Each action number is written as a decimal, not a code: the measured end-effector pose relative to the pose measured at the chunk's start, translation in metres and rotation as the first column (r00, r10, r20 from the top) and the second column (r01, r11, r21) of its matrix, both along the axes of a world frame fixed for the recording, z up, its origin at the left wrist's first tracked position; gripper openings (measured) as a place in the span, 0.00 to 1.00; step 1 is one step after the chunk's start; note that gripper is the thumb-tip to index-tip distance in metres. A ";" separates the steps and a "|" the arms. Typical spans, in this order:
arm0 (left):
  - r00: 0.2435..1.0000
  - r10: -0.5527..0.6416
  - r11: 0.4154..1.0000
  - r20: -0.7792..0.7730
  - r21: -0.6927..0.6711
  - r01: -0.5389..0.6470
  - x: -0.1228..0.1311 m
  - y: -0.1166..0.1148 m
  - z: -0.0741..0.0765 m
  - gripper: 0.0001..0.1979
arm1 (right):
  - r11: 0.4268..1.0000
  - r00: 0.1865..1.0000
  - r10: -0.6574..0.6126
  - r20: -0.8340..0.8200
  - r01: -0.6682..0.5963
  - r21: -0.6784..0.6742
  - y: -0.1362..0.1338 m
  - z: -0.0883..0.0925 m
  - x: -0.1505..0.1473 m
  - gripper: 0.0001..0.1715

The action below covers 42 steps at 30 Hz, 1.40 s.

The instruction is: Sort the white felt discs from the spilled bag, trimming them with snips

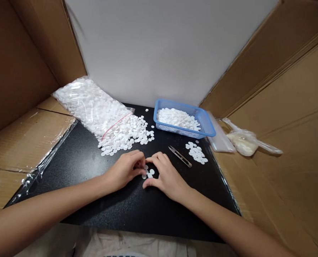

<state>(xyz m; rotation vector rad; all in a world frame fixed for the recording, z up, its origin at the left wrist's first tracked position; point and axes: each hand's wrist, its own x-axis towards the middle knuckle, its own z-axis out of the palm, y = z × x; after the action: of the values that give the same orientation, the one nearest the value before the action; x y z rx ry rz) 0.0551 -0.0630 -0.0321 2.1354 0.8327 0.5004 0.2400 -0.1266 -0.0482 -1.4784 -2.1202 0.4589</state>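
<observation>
Two hands are working at the middle of the black table (100,200). Between them a little group of white discs (149,173) is lying flat on the table. I am counting four of them, and fingers may be hiding more. The discs are round, so they are pointing in no direction and are having no long axis; the group itself is running from far to near.

The left hand (124,170) is lying with its fingers curled and its fingertips drawn together at the farthest disc. I cannot tell if it is really pinching this disc. The right hand (166,175) is arching over the group from the other side, thumb and first finger apart, with the thumb tip resting on the table just beside the nearest disc.

Farther back on the left, one clear bag (86,101) full of the same discs is lying with its mouth open, and one heap (130,135) is spilling out of it. One blue basket (205,123) is holding more discs. One small pile (196,152) is lying near the basket. One pair of snips (179,156) is lying just right of the right hand, with its long axis going from far-left to near-right and its thin end pointing away.
</observation>
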 end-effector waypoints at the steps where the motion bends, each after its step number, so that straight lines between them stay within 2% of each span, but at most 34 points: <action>1: 1.000 0.015 1.000 0.020 -0.003 -0.015 -0.003 0.002 0.001 0.05 | 0.998 0.996 0.020 0.087 -0.024 0.053 0.001 -0.001 -0.001 0.28; 3: 0.997 0.061 0.998 0.053 0.003 -0.061 -0.012 0.005 0.004 0.04 | 0.990 0.966 0.057 0.252 -0.087 0.108 0.006 -0.003 -0.005 0.29; 6: 0.988 0.143 0.987 0.061 0.058 -0.147 -0.030 0.007 0.005 0.08 | 0.981 0.897 0.081 0.435 -0.148 0.122 0.017 -0.003 -0.014 0.29; 9: 0.994 0.105 0.973 -0.012 0.208 -0.100 -0.045 0.006 0.002 0.13 | 0.965 0.855 0.073 0.514 -0.191 0.180 0.025 -0.002 -0.022 0.21; 11: 0.994 0.037 0.949 -0.100 0.315 -0.004 -0.053 0.003 -0.002 0.16 | 0.948 0.851 0.070 0.520 -0.219 0.231 0.026 -0.004 -0.023 0.15; 13: 0.977 -0.005 0.912 -0.211 0.399 0.091 -0.056 0.001 -0.007 0.20 | 0.933 0.854 0.078 0.514 -0.244 0.264 0.024 -0.008 -0.022 0.13; 17: 0.918 -0.022 0.835 -0.397 0.497 0.235 -0.055 0.003 -0.013 0.33 | 0.899 0.862 0.098 0.498 -0.291 0.327 0.021 -0.017 -0.016 0.19; 19: 0.893 -0.027 0.814 -0.450 0.508 0.281 -0.051 0.005 -0.015 0.36 | 0.880 0.869 0.109 0.483 -0.311 0.360 0.021 -0.021 -0.013 0.22; 25: 0.875 -0.078 0.789 -0.479 0.506 0.347 -0.038 0.003 -0.017 0.37 | 0.822 0.886 0.177 0.428 -0.372 0.431 0.020 -0.026 -0.007 0.26; 28: 0.876 -0.115 0.780 -0.468 0.504 0.371 -0.032 0.000 -0.018 0.37 | 0.816 0.889 0.209 0.408 -0.388 0.428 0.015 -0.024 0.000 0.30; 30: 0.876 -0.136 0.786 -0.463 0.488 0.380 -0.027 0.000 -0.019 0.39 | 0.842 0.905 0.174 0.389 -0.341 0.417 0.018 -0.016 0.013 0.33; 32: 0.878 -0.158 0.806 -0.453 0.454 0.380 -0.018 -0.001 -0.019 0.40 | 0.885 0.931 0.064 0.359 -0.219 0.411 0.035 0.000 0.036 0.37; 34: 0.874 -0.197 0.833 -0.444 0.394 0.388 -0.001 -0.009 -0.017 0.42 | 0.908 0.939 -0.122 0.320 -0.025 0.419 0.065 0.022 0.066 0.39; 37: 0.864 -0.336 0.844 -0.375 0.288 0.453 0.033 -0.041 -0.013 0.46 | 0.870 0.891 -0.366 0.268 0.226 0.438 0.125 0.054 0.107 0.39; 38: 0.853 -0.426 0.820 -0.302 0.270 0.505 0.042 -0.054 -0.012 0.46 | 0.857 0.872 -0.413 0.263 0.275 0.435 0.143 0.061 0.117 0.36; 39: 0.808 -0.546 0.767 -0.221 0.258 0.588 0.049 -0.066 -0.011 0.45 | 0.851 0.857 -0.441 0.266 0.306 0.425 0.158 0.066 0.123 0.33; 41: 0.648 -0.753 0.602 -0.115 0.274 0.749 0.052 -0.079 -0.011 0.32 | 0.859 0.845 -0.450 0.289 0.322 0.397 0.177 0.067 0.129 0.26; 42: 0.644 -0.758 0.600 -0.106 0.275 0.752 0.047 -0.079 -0.011 0.31 | 0.866 0.843 -0.445 0.301 0.319 0.386 0.180 0.065 0.130 0.24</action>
<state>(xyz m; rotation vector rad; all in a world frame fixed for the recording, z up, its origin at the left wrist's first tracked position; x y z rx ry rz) 0.1025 -0.1420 -0.0429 2.4953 -0.2506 0.1848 0.3703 0.0537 0.0167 -1.8436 -1.9590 -0.3440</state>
